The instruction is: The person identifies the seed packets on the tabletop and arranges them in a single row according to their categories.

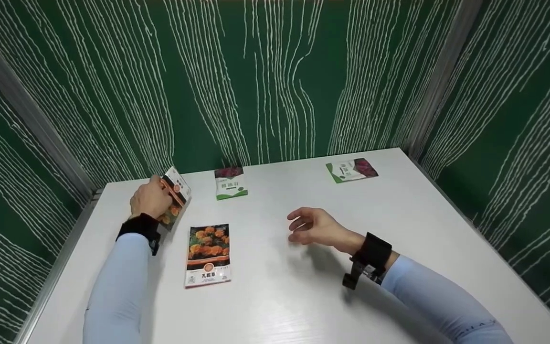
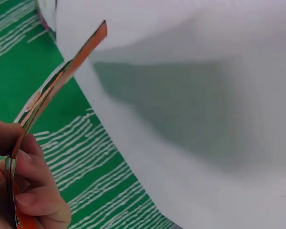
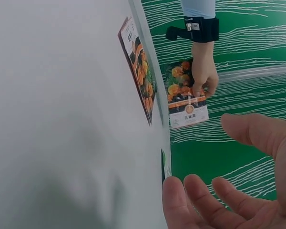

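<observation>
My left hand [image 1: 151, 198] pinches an orange-flowered seed packet [image 1: 177, 187] at the table's far left, thumb on one face and fingers on the other. In the left wrist view the packet [image 2: 88, 50] appears edge-on, lifted off the surface; whether it is one packet or a stack I cannot tell. My right hand [image 1: 318, 227] hovers over the table's middle right, fingers loosely bent and holding nothing. Between the two hands, nearer the left, a second orange-flowered seed packet [image 1: 208, 255] lies flat, picture up.
Toward the back of the white table [image 1: 275, 306] lie two green-and-white seed packets, one upright to my view [image 1: 231, 186] and one turned sideways [image 1: 344, 172] at the right. Green walls [image 1: 294, 71] with white wavy lines close off the back and sides.
</observation>
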Motion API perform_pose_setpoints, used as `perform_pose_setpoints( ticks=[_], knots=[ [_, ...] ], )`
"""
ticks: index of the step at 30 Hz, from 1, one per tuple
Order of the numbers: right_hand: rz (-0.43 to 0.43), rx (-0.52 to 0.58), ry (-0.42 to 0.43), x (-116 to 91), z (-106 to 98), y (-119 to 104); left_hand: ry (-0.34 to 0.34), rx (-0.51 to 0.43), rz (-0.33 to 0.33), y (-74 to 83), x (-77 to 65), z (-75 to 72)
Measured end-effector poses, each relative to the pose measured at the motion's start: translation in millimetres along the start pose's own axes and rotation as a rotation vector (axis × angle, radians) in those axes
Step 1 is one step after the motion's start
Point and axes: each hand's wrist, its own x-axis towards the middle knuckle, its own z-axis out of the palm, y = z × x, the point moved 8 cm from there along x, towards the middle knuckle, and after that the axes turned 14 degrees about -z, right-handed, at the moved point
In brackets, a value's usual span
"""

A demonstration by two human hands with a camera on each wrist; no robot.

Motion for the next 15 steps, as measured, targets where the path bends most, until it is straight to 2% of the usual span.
perform_pose_setpoints(
  ticks=[10,15],
  knots=[
    [-0.013,0.022,-0.012,9,13,-3,-0.076,-0.077,0.060,30.0,-5.1,-2.1],
    [-0.007,0.019,-0.022,13,20,-5,-0.127,-0.098,0.075,40.1,-10.6,-0.2]
  ],
)
